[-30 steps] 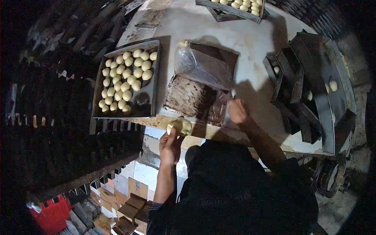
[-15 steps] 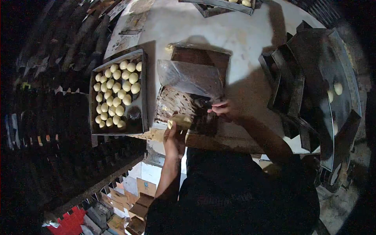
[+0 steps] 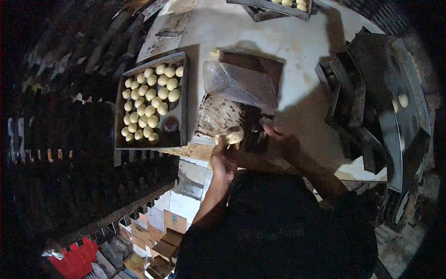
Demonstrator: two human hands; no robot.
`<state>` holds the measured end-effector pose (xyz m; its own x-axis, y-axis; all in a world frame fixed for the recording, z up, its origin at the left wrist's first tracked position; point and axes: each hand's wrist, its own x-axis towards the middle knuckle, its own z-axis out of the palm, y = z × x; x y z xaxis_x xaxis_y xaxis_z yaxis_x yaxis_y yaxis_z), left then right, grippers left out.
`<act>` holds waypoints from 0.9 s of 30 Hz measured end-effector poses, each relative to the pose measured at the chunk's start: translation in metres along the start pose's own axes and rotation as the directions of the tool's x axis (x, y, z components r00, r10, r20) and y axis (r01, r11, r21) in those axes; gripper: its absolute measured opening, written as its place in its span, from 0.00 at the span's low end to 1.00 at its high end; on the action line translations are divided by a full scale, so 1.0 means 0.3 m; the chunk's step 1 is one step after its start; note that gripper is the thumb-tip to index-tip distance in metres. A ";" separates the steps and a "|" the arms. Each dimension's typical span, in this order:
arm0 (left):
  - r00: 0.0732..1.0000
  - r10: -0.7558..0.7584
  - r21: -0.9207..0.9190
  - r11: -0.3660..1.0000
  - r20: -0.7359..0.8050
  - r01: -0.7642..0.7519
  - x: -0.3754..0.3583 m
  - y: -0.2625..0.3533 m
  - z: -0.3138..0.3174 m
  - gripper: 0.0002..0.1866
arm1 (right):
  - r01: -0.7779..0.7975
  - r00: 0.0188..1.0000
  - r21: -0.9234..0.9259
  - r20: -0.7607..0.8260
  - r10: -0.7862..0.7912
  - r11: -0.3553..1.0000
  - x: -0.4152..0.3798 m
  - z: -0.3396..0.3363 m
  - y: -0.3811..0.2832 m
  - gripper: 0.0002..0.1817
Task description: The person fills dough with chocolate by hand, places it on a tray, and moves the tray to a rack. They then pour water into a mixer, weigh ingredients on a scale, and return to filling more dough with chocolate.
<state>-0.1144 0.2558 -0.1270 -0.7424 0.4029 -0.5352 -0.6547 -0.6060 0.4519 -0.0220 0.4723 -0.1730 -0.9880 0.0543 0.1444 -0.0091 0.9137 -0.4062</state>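
Note:
My left hand [image 3: 224, 160] is closed around a piece of pale dough [image 3: 235, 135], held up over the near side of a shallow box. That box is lined with plastic film [image 3: 244, 83] and has dark brown smears on its inner surface [image 3: 218, 114]. My right hand [image 3: 281, 139] is in shadow at the box's right side, fingers curled with the fingertips by a dark mass [image 3: 257, 129]. Whatever those fingers grip is too dark to make out. To the left stands a metal tray [image 3: 184, 102] with many round dough balls [image 3: 150, 95] in it.
Dark metal trays [image 3: 357, 100] are stacked at the right, a few dough balls [image 3: 403, 101] in the outermost. Another tray [image 3: 304, 15] of dough balls sits at the far edge of the pale table [image 3: 200, 32]. Cardboard boxes [image 3: 174, 222] and a red crate [image 3: 76, 260] are below left.
My left hand has turned the dough piece, which looks more bunched up now. My right hand remains by the box's right side. The whole view has shifted slightly.

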 end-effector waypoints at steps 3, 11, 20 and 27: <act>0.980 0.130 -0.133 0.985 0.150 -0.111 -0.062 0.064 0.006 0.16 | 0.060 0.971 -0.078 -0.227 -0.076 0.995 0.013 -0.011 -0.032 0.17; 0.935 0.152 -0.175 0.980 0.321 -0.099 -0.287 0.109 -0.037 0.26 | 0.048 0.979 0.943 -0.109 0.170 0.329 0.110 -0.142 -0.483 0.07; 0.497 0.493 0.692 -0.393 0.714 -0.605 -0.650 0.133 -0.122 0.34 | 0.354 0.871 0.542 -0.487 -0.058 0.762 -0.079 -0.254 -0.966 0.11; 0.613 0.642 0.147 0.626 0.461 -0.766 -0.884 0.166 -0.199 0.45 | 0.547 0.796 0.422 -0.530 -0.292 0.723 -0.253 -0.372 -1.080 0.12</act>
<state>0.0584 0.0778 -0.0051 -0.9408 0.1742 0.2907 0.1377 -0.5874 0.7975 0.0732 0.2170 0.0484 -0.7023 -0.0105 0.7118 -0.6116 0.5207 -0.5957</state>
